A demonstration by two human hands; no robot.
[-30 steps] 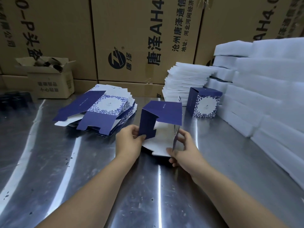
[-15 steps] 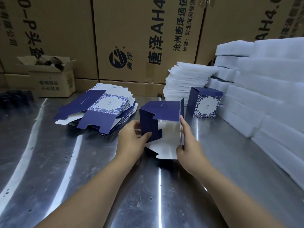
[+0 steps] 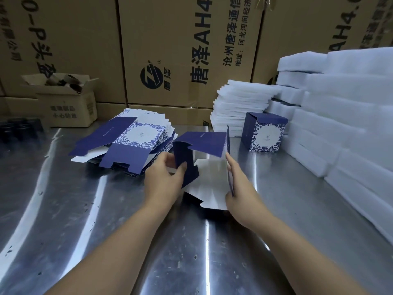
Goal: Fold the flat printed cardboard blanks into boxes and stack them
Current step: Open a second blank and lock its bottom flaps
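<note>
Right hand [image 3: 240,188] seemingly flatter against blank [image 3: 204,143]

A brushed steel counter [image 3: 74,220] fills the lower view, scuffed and streaked with long pale bands of reflected light. From 10 to 2 o'clock a wall of big brown shipping cartons [image 3: 170,39], printed with black Chinese characters, closes off the back. At 10 o'clock a small open carton [image 3: 68,107] stands against them, with blurred dark shapes [image 3: 19,128] at 9 o'clock. Thin white foam sheets [image 3: 240,103] are stacked at 1 o'clock, and thicker white foam blocks [image 3: 340,113] are piled at 3 o'clock.
</note>
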